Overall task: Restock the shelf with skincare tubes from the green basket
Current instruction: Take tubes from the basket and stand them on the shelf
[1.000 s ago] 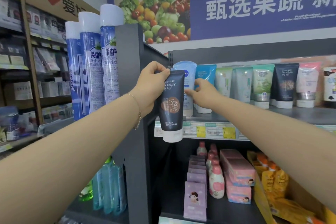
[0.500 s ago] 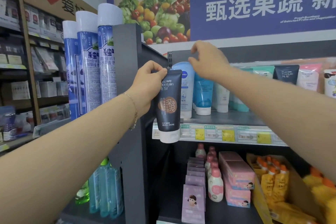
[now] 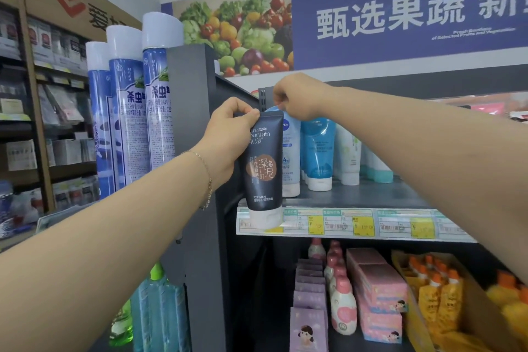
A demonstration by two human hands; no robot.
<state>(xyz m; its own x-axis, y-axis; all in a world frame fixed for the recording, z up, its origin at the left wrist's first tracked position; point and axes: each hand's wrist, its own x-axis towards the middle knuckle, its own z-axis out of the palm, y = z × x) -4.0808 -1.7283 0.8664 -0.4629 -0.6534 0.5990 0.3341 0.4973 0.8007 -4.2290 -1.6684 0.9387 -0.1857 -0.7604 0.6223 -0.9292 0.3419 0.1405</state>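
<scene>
My left hand (image 3: 228, 134) pinches the top seam of a dark navy skincare tube (image 3: 264, 171) with a white cap. It hangs cap down in front of the left end of the grey shelf (image 3: 368, 197). My right hand (image 3: 300, 97) reaches over from the right, and its fingers pinch the top edge of a white and blue tube (image 3: 290, 157) standing just behind the navy one. More tubes stand cap down along the shelf, among them a blue tube (image 3: 318, 151) and white ones (image 3: 347, 157). The green basket is out of view.
A dark shelf upright (image 3: 194, 128) stands left of the tubes, with tall blue spray cans (image 3: 128, 111) beyond it. Yellow price tags (image 3: 363, 226) line the shelf edge. Below are pink bottles (image 3: 343, 306), pink boxes (image 3: 377, 288) and orange pouches (image 3: 437, 294).
My right hand rose from the tubes on the shelf to the top of the row, then came down left onto the white and blue tube. The navy tube stayed in my left hand.
</scene>
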